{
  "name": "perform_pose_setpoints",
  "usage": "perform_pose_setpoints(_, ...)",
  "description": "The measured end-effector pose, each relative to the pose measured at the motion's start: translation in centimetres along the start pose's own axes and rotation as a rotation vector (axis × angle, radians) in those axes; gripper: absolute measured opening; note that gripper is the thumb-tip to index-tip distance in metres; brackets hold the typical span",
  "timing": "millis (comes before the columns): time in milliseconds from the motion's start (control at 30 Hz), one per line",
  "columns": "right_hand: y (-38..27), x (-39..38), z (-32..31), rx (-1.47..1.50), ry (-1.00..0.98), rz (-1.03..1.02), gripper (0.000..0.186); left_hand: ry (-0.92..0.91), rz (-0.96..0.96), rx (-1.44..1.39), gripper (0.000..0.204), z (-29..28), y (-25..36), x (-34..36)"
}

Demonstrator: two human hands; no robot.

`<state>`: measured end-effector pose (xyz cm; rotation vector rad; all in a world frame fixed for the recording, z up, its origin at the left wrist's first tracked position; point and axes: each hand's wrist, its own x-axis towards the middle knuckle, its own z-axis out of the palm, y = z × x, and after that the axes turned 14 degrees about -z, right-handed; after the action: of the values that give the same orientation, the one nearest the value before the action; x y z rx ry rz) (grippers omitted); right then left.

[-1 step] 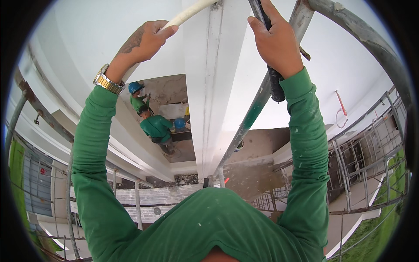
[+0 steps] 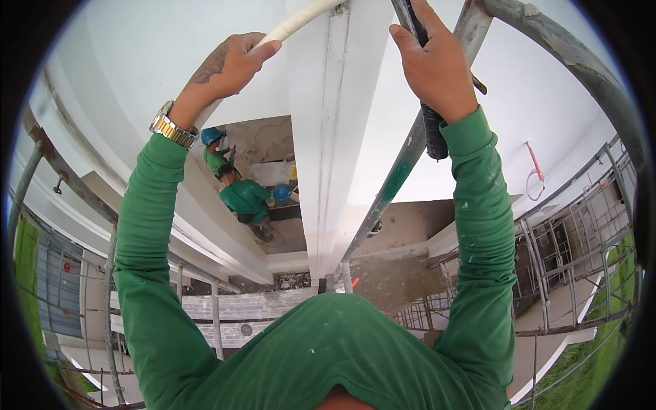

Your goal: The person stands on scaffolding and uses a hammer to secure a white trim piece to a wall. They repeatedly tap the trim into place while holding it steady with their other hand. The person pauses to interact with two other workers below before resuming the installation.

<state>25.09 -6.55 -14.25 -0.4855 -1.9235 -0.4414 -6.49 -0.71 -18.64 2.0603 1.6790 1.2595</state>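
My left hand (image 2: pixel 242 65), tattooed and with a watch on the wrist, is closed around a long cream tube or pole (image 2: pixel 294 24) that runs diagonally behind my forearm and out past the top edge. My right hand (image 2: pixel 437 72) grips a dark rod (image 2: pixel 411 19) with a black-wrapped lower end (image 2: pixel 435 143); a short metal piece sticks out beside my knuckles. Directly behind that hand runs a diagonal steel scaffold pipe (image 2: pixel 403 167), green-stained along part of it. Between my hands is a white beam-like band (image 2: pixel 331 137) with a groove along it.
Through an opening, co-workers in green shirts and blue helmets (image 2: pixel 242 201) work beside a rough grey surface. Scaffold frames (image 2: pixel 574 266) line both sides, with a curved pipe (image 2: pixel 567 48) at upper right. An orange object with a loop (image 2: pixel 535 160) is at right. Grass (image 2: pixel 601 338) shows at the edges.
Both my hands and the things in them have shifted very slightly to the right. The surroundings look the same.
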Motion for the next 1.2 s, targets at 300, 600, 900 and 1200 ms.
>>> perform_pose_setpoints(300, -0.4, -0.4, 1.3, 0.102, 0.066, 0.057, 0.06, 0.009, -0.112, 0.147, 0.051, 0.6, 2.0, -1.4)
perform_pose_setpoints(600, -0.2, 2.4, 0.8, -0.017, 0.117, -0.239, 0.059, -0.038, -0.109, -0.043, 0.044, 0.3, 1.3, 0.1)
perform_pose_setpoints(900, 0.3, 1.9, -0.4, -0.074, -0.282, 0.005, 0.054, -0.064, -0.155, -0.024, 0.05, -0.4, 2.1, -0.2)
perform_pose_setpoints(1200, -2.0, 3.6, -2.1, -0.002, -0.131, 0.005, 0.054, -0.025, -0.087, -0.137, 0.052, 1.2, 1.3, 0.1)
